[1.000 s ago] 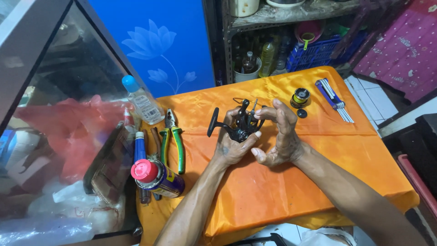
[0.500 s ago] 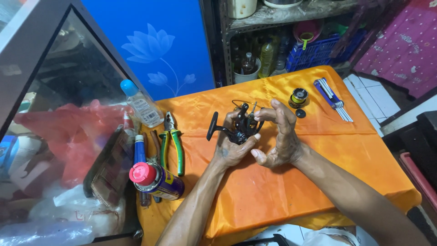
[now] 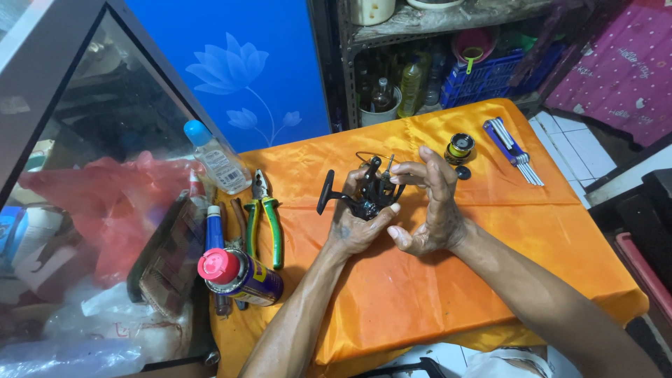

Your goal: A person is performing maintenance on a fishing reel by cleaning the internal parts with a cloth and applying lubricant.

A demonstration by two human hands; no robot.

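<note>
A black fishing reel body (image 3: 367, 192) with its crank handle sticking out to the left is held above the orange cloth (image 3: 448, 280). My left hand (image 3: 353, 227) cups it from below. My right hand (image 3: 427, 203) meets it from the right, fingertips pinched at the reel's top. A wire bail loops behind the reel. The reel's spool (image 3: 460, 148), black with a yellow band, lies apart on the cloth to the right, with a small dark disc (image 3: 463, 172) beside it.
Green-handled pliers (image 3: 266, 213), a spray can with a red cap (image 3: 238, 273), a blue tube (image 3: 214, 227) and a clear bottle with a blue cap (image 3: 217, 159) lie at the left. A blue hex-key set (image 3: 512, 149) sits far right. A glass case (image 3: 91, 140) borders the left.
Both hands and the reel stay in place; my right fingers shift slightly at the reel's top.
</note>
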